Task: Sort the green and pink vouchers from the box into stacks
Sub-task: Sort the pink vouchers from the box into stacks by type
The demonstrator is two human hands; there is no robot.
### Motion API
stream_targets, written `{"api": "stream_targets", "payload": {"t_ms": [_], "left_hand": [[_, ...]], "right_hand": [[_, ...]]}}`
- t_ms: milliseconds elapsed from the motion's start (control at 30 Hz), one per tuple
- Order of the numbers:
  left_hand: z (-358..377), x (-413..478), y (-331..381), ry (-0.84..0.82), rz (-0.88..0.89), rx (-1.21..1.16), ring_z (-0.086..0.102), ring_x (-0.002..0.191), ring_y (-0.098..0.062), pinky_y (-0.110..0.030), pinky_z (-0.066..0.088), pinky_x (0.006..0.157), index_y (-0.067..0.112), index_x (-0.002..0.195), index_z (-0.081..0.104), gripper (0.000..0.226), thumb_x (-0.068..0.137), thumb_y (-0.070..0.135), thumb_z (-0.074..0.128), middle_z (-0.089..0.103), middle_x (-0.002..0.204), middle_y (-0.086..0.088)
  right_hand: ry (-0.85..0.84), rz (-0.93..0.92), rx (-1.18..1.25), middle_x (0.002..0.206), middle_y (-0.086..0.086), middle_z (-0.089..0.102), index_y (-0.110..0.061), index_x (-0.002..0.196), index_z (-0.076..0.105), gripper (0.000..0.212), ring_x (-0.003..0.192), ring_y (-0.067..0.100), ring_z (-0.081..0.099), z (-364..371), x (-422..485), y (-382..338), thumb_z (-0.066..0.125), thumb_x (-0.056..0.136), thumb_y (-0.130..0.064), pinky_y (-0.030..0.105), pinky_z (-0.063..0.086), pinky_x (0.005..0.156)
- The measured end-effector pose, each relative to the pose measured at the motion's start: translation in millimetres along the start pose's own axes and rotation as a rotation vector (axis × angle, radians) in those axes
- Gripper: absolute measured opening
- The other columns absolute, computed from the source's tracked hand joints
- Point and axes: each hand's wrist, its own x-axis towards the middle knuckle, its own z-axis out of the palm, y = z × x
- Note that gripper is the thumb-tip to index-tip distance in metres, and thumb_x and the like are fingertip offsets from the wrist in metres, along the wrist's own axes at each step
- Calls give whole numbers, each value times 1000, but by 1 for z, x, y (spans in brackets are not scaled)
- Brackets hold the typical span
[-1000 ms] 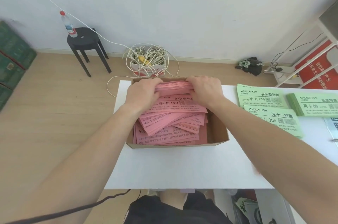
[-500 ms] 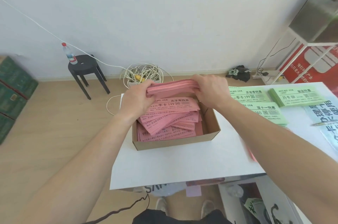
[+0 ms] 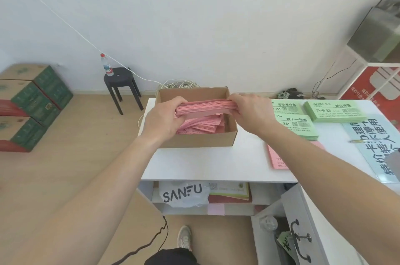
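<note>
A thick bundle of pink vouchers [image 3: 204, 107] hangs level above the open cardboard box [image 3: 199, 140] on the white table [image 3: 207, 163]. My left hand [image 3: 164, 116] grips its left end and my right hand [image 3: 249, 109] grips its right end. More pink vouchers [image 3: 203, 125] lie loose in the box below. Three green voucher stacks lie to the right: one [image 3: 286, 107] just past my right hand, one [image 3: 299, 127] in front of it, one [image 3: 335, 111] further right. A pink voucher stack [image 3: 276, 157] peeks out under my right forearm.
A pale blue sign with large characters [image 3: 376, 145] and a pen [image 3: 357, 141] lie at the table's right end. Below the tabletop a shelf holds a white SANFU bag [image 3: 184, 195]. A black stool with a bottle [image 3: 121, 82], green cartons [image 3: 32, 100] and a white rack [image 3: 372, 65] stand around.
Both hands have lifted the pink bundle out of the box and hold it higher above it. The camera has tilted up and back, showing more wall and the shelf below.
</note>
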Motion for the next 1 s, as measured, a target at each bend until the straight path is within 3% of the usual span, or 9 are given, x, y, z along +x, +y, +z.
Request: {"api": "stream_targets", "payload": {"t_ms": [167, 400, 500, 600, 833, 1000], "left_hand": [[11, -55, 9, 2, -13, -5, 64, 96, -20, -39, 53, 80, 42, 120, 59, 33, 91, 29, 69, 71, 111, 12], [44, -97, -4, -51, -22, 22, 62, 87, -17, -35, 48, 71, 37, 107, 64, 20, 90, 28, 71, 69, 95, 16], [63, -101, -17, -77, -31, 54, 61, 85, -16, -35, 47, 69, 38, 100, 63, 15, 90, 28, 69, 66, 90, 19], [81, -96, -31, -101, -4, 98, 63, 90, -16, -36, 49, 70, 36, 102, 63, 18, 89, 26, 68, 67, 100, 19], [113, -86, -67, -149, 58, 241, 67, 79, -29, -36, 51, 62, 33, 110, 58, 36, 81, 13, 67, 61, 118, 16], [129, -95, -84, -196, 38, 199, 63, 67, -36, -34, 43, 58, 34, 115, 48, 47, 80, 7, 66, 54, 123, 7]], "right_hand": [[23, -74, 13, 97, 0, 70, -25, 116, 64, 22, 89, 32, 66, -1, -47, -6, 58, 95, -27, 34, 39, 60], [-6, -103, 19, 91, -2, 72, -26, 113, 67, 19, 84, 31, 68, 39, -94, -14, 62, 95, -27, 31, 34, 57], [-38, -88, 20, 76, -2, 69, -21, 96, 69, 11, 69, 31, 66, 62, -106, -17, 74, 86, -20, 29, 31, 51], [-30, -69, -14, 62, -4, 63, -20, 80, 66, 25, 54, 27, 59, 89, -109, -19, 87, 69, -13, 25, 26, 48], [99, -104, -59, 91, -2, 74, -18, 98, 71, 34, 72, 30, 64, 153, -113, -18, 79, 69, -3, 31, 41, 55], [91, -131, -64, 92, -2, 73, -19, 95, 70, 32, 74, 29, 61, 174, -131, -25, 79, 68, -4, 33, 40, 59]]}}
